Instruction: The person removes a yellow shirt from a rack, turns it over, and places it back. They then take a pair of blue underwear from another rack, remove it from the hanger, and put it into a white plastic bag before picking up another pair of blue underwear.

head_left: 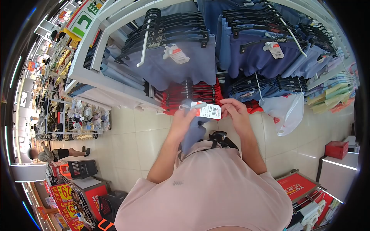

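A white price tag (210, 110) with a red corner and a barcode lies between my two hands. My left hand (184, 118) is closed on blue-grey fabric (194, 134), which hangs below it, at the tag's left end. On the right, my right hand (234, 111) pinches the tag's right edge with thumb and fingers. Just beyond my hands, red garments (192, 92) hang in a row on black hangers. Above them, blue garments (173, 61) with a tag hang from a hook of the white rack.
A white plastic bag (284, 111) hangs at the rack's lower right. Tiled floor (131, 142) shows on both sides of me. A person (58, 154) is at the far left. Black baskets (83, 168) stand at lower left, and a red sign (298, 186) at lower right.
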Demonstrator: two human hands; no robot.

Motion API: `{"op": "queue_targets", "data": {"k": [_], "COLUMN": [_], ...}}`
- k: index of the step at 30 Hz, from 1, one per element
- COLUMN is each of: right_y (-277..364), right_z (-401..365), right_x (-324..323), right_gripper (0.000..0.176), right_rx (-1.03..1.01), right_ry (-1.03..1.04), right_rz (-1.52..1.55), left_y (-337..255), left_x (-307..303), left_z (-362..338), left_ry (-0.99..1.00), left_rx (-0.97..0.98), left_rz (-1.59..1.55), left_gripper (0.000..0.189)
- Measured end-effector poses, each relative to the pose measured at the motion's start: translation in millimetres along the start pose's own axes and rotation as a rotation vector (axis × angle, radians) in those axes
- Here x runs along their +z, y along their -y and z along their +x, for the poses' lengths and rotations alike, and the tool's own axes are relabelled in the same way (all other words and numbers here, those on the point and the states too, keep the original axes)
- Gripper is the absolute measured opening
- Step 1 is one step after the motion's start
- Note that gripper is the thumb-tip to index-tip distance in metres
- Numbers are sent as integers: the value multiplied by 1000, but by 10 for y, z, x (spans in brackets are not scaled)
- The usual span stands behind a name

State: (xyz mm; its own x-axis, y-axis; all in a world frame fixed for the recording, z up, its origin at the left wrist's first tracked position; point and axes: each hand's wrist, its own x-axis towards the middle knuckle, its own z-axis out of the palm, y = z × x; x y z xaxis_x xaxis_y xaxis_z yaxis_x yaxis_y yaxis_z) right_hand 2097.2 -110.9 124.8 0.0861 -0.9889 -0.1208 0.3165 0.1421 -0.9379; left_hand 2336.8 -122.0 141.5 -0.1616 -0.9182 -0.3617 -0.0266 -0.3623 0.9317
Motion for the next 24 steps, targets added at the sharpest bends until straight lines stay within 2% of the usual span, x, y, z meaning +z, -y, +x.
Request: {"op": "queue_targets", "data": {"k": [2, 5, 11, 12, 15, 18, 21, 24], "right_y": [62, 40, 90, 85, 165, 123, 132, 112], "right_z": [8, 35, 14, -10, -10, -7, -3, 22], "right_x": [-16, -55, 18, 54, 108, 72, 61, 45], "right_gripper": [24, 33, 56, 61, 56, 47, 35, 26], "right_rx": [-26, -119, -58, 35, 71, 92, 114, 94], "right_ry": [-66, 18, 332, 330, 362, 393, 368, 302], "right_rz": [-141, -151, -317, -255, -291, -297, -351, -390], "left_y": [-13, -90, -263, -262, -152, -135, -194, -166], "left_x": [23, 55, 223, 235, 256, 270, 272, 322], "left_z": [-49, -92, -179, -181, -154, -165, -179, -173], "left_ry": [27, 111, 339, 381, 414, 424, 463, 371], "left_rx": [70, 140, 295, 304, 440, 495, 352, 387], "left_rz": [109, 288, 453, 488, 611, 623, 672, 601], "left_gripper": [26, 26, 40, 43, 45, 50, 50, 48]}}
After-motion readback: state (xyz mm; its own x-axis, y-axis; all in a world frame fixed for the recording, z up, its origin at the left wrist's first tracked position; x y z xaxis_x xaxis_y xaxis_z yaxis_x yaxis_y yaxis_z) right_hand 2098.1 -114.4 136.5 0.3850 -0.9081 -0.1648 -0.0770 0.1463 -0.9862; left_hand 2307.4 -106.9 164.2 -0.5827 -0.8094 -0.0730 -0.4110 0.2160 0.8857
